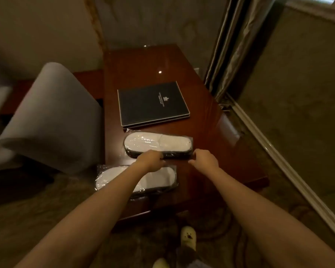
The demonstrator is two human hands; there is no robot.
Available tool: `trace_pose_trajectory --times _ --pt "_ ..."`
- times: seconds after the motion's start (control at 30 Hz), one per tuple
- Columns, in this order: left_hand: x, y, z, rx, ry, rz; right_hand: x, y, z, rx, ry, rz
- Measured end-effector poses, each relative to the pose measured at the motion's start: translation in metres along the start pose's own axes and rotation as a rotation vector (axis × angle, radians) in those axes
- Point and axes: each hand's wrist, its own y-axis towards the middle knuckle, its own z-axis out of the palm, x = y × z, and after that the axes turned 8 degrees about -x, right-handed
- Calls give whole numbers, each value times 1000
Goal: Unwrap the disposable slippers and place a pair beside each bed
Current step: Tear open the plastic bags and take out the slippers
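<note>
Two pairs of white disposable slippers in clear plastic wrap lie on a dark wooden desk [211,117]. The far wrapped pair [157,144] is tilted up off the desk along its near edge. My left hand [150,159] grips that near edge at the middle, and my right hand [203,158] pinches its right end. The near wrapped pair [162,178] lies flat at the desk's front left, partly hidden under my left forearm. No bed is in view.
A black folder [153,103] lies behind the slippers. A grey upholstered chair [52,120] stands to the left of the desk. Curtains [238,47] hang at the right, above patterned carpet [298,89]. My feet in yellow slippers [188,235] show below the desk's front edge.
</note>
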Motion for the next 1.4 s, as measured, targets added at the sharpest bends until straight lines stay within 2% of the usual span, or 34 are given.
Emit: trace_pose_trajectory --times 0.17,0.3,0.37,0.57,0.83,1.03,1.2,1.3,1.4 --pt "-2 28 9 -170 -2 28 -3 23 8 -187 56 5" --pt "-6 57 12 -322 144 119 -9 48 15 -256 95 -34" --pt "-7 71 13 -297 193 143 -13 59 20 -246 126 -64" --pt "1 98 25 -71 264 164 -23 74 41 -263 243 -118" --pt "-5 115 29 -75 319 143 -26 84 47 -285 396 -216" --pt "-6 118 24 -99 267 150 -31 82 39 -317 630 -130" --pt "-8 115 14 -199 173 165 -27 84 25 -355 785 -46" --pt "-7 112 -1 -251 81 141 -21 92 12 -412 1029 217" --pt "-5 105 -15 -279 -40 108 -16 97 0 -390 1269 455"
